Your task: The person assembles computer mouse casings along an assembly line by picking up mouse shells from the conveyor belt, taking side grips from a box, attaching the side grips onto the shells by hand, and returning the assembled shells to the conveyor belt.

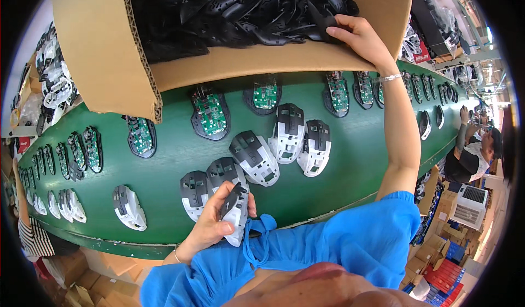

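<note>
My left hand (205,229) is closed around a white and black mouse shell (236,218), held tilted close to my body. Up at the cardboard box (257,62), my right hand (362,40) reaches over the near wall and pinches a thin black plastic mouse part (321,19) between thumb and fingers. Many similar black parts (235,11) fill the box in a loose heap. Several other white and black mouse shells (255,158) lie in a cluster on the green work surface, just beyond my left hand. Some of them overlap.
Mouse bases with green circuit boards (210,113) stand in a row along the green surface (350,170), partly behind the box. A raised box flap (104,44) hangs at the left. Another person (476,154) sits far right; a striped sleeve (37,238) shows at the left.
</note>
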